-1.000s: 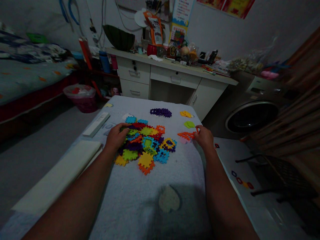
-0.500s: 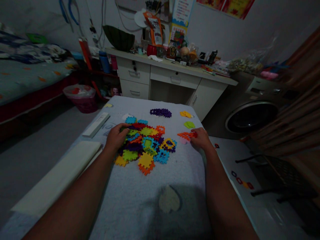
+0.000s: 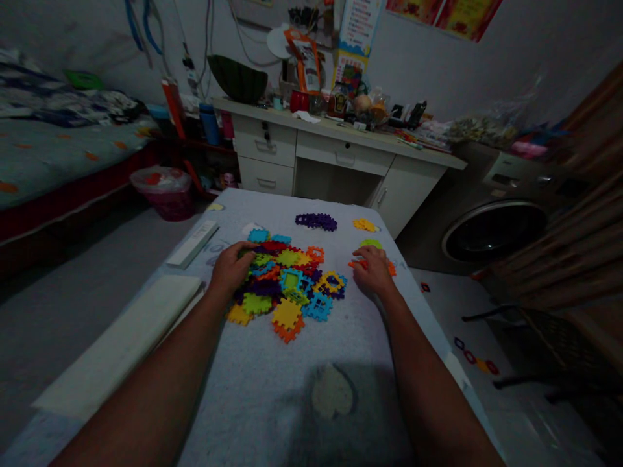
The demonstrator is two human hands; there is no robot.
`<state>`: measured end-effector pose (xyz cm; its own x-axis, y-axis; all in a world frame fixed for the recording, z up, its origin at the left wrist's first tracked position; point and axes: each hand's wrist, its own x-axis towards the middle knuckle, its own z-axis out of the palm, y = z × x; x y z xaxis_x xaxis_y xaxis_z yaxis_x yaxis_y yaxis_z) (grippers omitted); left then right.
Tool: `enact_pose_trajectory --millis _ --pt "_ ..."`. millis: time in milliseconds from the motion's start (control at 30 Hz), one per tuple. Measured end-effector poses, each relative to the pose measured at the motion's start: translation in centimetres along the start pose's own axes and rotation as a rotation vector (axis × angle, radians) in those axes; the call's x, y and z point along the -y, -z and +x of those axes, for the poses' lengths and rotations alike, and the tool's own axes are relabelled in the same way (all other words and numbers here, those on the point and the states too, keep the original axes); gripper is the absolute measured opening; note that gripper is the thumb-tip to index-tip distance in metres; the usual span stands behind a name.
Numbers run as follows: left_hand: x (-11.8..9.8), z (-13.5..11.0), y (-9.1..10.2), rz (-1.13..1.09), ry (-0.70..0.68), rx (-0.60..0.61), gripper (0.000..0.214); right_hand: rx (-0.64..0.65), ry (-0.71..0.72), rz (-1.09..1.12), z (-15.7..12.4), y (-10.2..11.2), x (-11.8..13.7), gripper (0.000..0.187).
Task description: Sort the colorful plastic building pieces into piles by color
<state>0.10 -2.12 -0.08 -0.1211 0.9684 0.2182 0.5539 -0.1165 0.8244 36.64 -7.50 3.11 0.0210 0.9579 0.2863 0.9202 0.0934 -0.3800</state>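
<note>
A heap of toothed plastic building tiles (image 3: 287,314) in several colours lies mid-table. At its left edge my left hand (image 3: 232,268) rests against the tiles, index finger and thumb apart; its other fingers are hidden. My right hand (image 3: 372,267) is over orange tiles (image 3: 391,267) to the right of the heap, with its fingers stretched and parted. Parts of the orange tiles show on either side of that hand. Just behind it is a lime green tile (image 3: 370,243). Farther back lie a row of purple tiles (image 3: 316,222) and a few yellow tiles (image 3: 366,225).
A long white box (image 3: 193,244) and a pale folded sheet (image 3: 121,344) lie along the table's left side. Beyond the cloth-covered table (image 3: 341,363) stands a cluttered white desk (image 3: 263,146). A washing machine (image 3: 491,220) and a dark stool (image 3: 545,344) are at the right.
My right hand has moved slightly left over the orange tiles, from gripping at their right end to spread fingers. My left hand stays at the heap. The view has shifted slightly.
</note>
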Motion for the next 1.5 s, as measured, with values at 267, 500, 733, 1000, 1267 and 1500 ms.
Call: enact_pose_trajectory --millis 267,500,733,1000,1267,1500 --pt "-0.5 -0.2 0.2 0.016 0.02 0.001 0.041 0.23 0.293 0.21 -0.1 -3.3 3.8 0.038" --pt "-0.6 -0.3 0.3 0.008 0.02 0.003 0.041 0.273 0.312 0.151 0.3 -3.5 4.0 0.037" --pt "-0.1 0.0 0.0 -0.008 0.006 0.007 0.041 0.274 0.307 0.122 0.4 -3.9 3.7 0.035" --pt "-0.4 -0.1 0.2 0.012 0.006 0.006 0.04 0.255 0.331 0.139 0.4 -4.3 3.5 0.035" --pt "-0.4 -0.2 0.2 0.008 0.007 0.007 0.04 -0.052 0.191 0.242 0.6 -3.0 3.4 0.011" --pt "-0.9 -0.3 0.3 0.022 0.019 -0.001 0.039 -0.182 -0.006 0.39 0.6 -1.2 1.3 0.019"
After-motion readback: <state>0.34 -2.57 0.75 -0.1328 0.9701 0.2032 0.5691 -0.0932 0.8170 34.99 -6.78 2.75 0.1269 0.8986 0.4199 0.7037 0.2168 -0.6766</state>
